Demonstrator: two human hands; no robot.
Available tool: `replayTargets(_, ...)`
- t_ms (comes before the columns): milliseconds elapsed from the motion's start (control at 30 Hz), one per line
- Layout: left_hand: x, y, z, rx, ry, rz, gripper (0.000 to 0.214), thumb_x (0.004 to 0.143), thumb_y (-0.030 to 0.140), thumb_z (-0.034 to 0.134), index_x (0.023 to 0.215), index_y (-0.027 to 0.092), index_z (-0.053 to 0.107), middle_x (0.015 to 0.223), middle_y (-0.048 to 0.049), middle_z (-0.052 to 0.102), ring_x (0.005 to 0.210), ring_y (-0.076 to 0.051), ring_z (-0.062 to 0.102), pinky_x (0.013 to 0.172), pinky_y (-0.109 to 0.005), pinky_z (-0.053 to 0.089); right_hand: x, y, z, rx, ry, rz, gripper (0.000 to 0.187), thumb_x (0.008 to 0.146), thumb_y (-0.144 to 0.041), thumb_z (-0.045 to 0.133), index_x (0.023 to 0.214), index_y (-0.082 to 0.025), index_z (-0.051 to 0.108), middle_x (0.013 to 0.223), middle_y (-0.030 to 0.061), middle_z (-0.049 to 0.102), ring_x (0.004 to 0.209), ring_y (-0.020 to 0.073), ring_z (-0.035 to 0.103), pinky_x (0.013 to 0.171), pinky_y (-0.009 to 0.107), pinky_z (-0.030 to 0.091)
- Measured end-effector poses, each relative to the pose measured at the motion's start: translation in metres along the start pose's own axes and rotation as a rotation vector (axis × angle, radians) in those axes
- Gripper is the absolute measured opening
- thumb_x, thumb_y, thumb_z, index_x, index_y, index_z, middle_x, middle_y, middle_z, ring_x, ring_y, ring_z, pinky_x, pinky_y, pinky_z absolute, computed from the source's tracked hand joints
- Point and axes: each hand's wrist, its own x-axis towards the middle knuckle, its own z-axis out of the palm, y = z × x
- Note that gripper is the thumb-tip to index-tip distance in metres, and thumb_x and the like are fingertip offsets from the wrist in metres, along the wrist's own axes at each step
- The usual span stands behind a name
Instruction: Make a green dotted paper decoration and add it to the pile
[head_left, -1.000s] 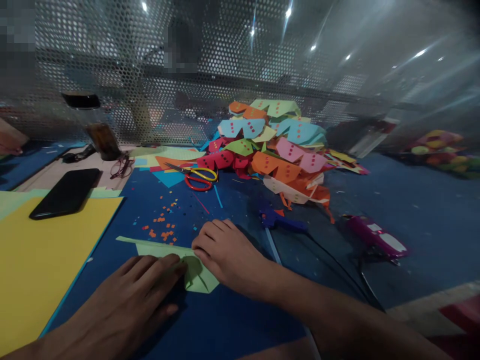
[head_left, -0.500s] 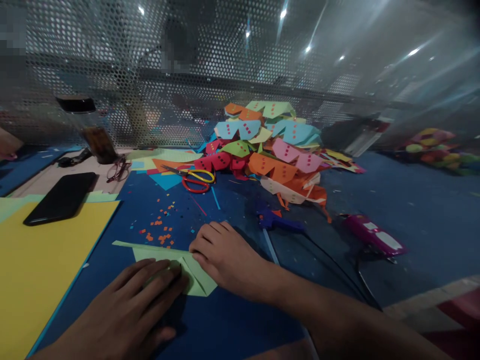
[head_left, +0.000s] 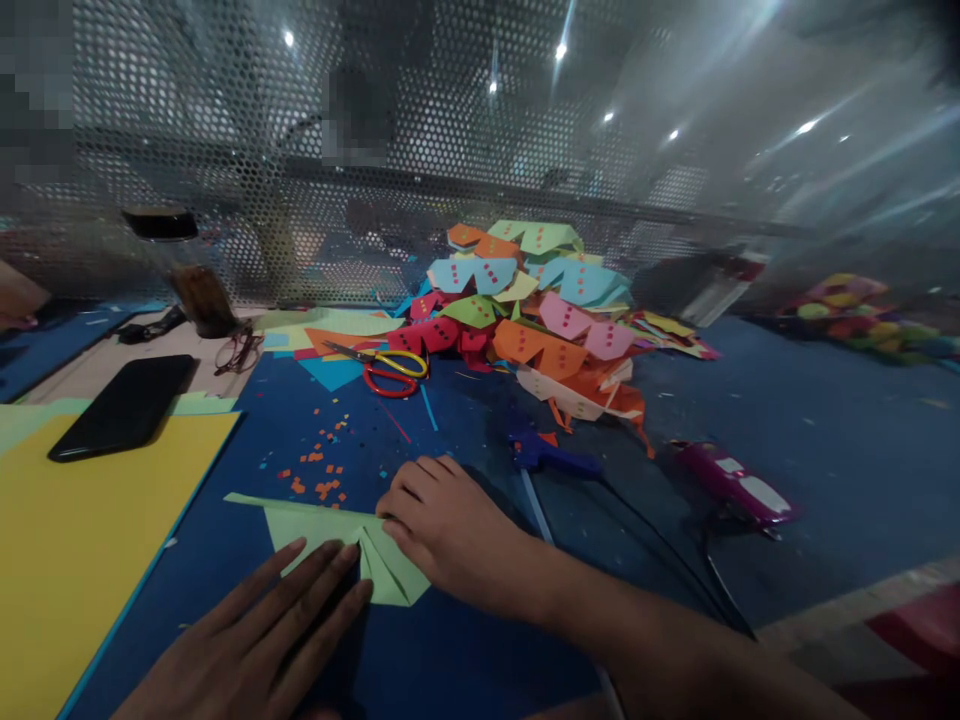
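Observation:
A folded light green paper (head_left: pixel 315 525) lies on the blue table top near me. My left hand (head_left: pixel 277 630) lies flat on its lower part, fingers stretched out and together. My right hand (head_left: pixel 446 525) rests on the paper's right part, fingers curled and pressing down along a fold. Neither hand lifts the paper off the table.
A yellow sheet (head_left: pixel 67 540) with a black phone (head_left: pixel 124 405) lies at the left. Scissors (head_left: pixel 390 368) and orange scraps (head_left: pixel 322 470) lie beyond the paper. A heap of folded coloured papers (head_left: pixel 540 310) stands in the middle, before a perforated metal screen. A blue glue gun (head_left: pixel 551 458) and a purple tool (head_left: pixel 731 485) lie at right.
My left hand has slid back toward me and flattened, uncovering more of the green paper. My right hand has stayed pressed on the fold.

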Motion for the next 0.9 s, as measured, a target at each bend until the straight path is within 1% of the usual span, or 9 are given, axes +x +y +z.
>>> replayTargets(100,-0.001,-0.001,0.000,-0.017,0.004,0.003,0.062,0.093,0.062,0.058,0.139,0.022,0.061,0.139,-0.0038,0.068,0.127,-0.021,0.060,0.109,-0.028,0.042,0.000,0.000,0.001,-0.009,0.005,0.000,0.011,0.102,-0.026,0.054,0.105,-0.020,0.062,0.107,0.0048,0.062,0.099,0.0210,0.052,0.087,0.036,0.039)
replayTargets(167,-0.004,-0.003,0.001,-0.028,-0.001,-0.005,0.057,0.095,0.056,0.058,0.140,0.022,0.060,0.141,-0.0033,0.067,0.128,-0.021,0.060,0.109,-0.028,0.043,0.000,-0.001,0.001,0.001,0.009,0.001,0.011,0.102,-0.026,0.054,0.105,-0.020,0.063,0.107,0.0050,0.062,0.099,0.0207,0.052,0.087,0.035,0.038)
replayTargets(300,-0.012,-0.007,0.002,-0.053,-0.002,-0.023,0.044,0.099,0.043,0.057,0.138,0.023,0.062,0.141,-0.0008,0.067,0.127,-0.018,0.061,0.115,-0.030,0.038,-0.001,-0.001,-0.001,0.017,0.008,0.000,0.010,0.102,-0.025,0.055,0.104,-0.019,0.063,0.108,0.0058,0.063,0.099,0.0206,0.052,0.087,0.035,0.038)
replayTargets(400,-0.015,-0.007,0.002,-0.029,-0.040,-0.011,0.045,0.097,0.045,0.060,0.138,0.025,0.061,0.140,0.0008,0.067,0.125,-0.017,0.064,0.118,-0.031,0.036,-0.001,-0.001,-0.002,0.021,0.000,-0.002,0.010,0.102,-0.025,0.055,0.105,-0.019,0.063,0.109,0.0058,0.062,0.100,0.0207,0.052,0.087,0.035,0.038)
replayTargets(467,-0.017,-0.006,0.001,0.002,-0.072,-0.002,0.049,0.096,0.048,0.061,0.139,0.025,0.060,0.142,-0.0003,0.066,0.124,-0.018,0.064,0.119,-0.032,0.035,-0.001,0.000,-0.002,0.018,-0.007,-0.004,0.009,0.102,-0.025,0.055,0.106,-0.019,0.062,0.109,0.0056,0.062,0.100,0.0210,0.052,0.087,0.035,0.038)
replayTargets(567,-0.016,-0.005,0.000,0.024,-0.083,0.010,0.049,0.096,0.047,0.061,0.140,0.023,0.060,0.144,-0.0023,0.064,0.125,-0.019,0.064,0.121,-0.033,0.034,-0.001,0.000,-0.001,0.010,-0.013,-0.005,0.009,0.102,-0.024,0.055,0.106,-0.019,0.062,0.109,0.0058,0.062,0.100,0.0213,0.051,0.086,0.035,0.038)
replayTargets(667,-0.013,-0.010,-0.003,-0.018,-0.048,0.016,0.041,0.099,0.039,0.059,0.137,0.023,0.061,0.140,-0.0005,0.067,0.125,-0.017,0.064,0.125,-0.035,0.028,0.000,0.000,-0.001,0.013,-0.011,-0.012,0.010,0.102,-0.024,0.054,0.106,-0.019,0.062,0.108,0.0062,0.062,0.100,0.0214,0.052,0.086,0.035,0.037)
replayTargets(800,-0.011,-0.014,-0.005,-0.134,0.015,0.020,0.031,0.096,0.020,0.060,0.126,0.022,0.068,0.129,0.0018,0.074,0.125,-0.016,0.064,0.128,-0.038,0.021,0.000,0.000,-0.001,0.019,-0.005,-0.015,0.011,0.102,-0.026,0.055,0.105,-0.019,0.063,0.107,0.0057,0.062,0.100,0.0213,0.052,0.086,0.035,0.037)
replayTargets(900,-0.012,-0.006,-0.002,-0.156,0.062,0.019,0.027,0.096,0.023,0.061,0.121,0.020,0.070,0.125,0.0000,0.076,0.121,-0.016,0.067,0.128,-0.037,0.024,0.000,0.001,0.000,0.014,-0.003,-0.012,0.011,0.102,-0.027,0.056,0.106,-0.019,0.063,0.107,0.0051,0.062,0.100,0.0212,0.052,0.086,0.036,0.037)
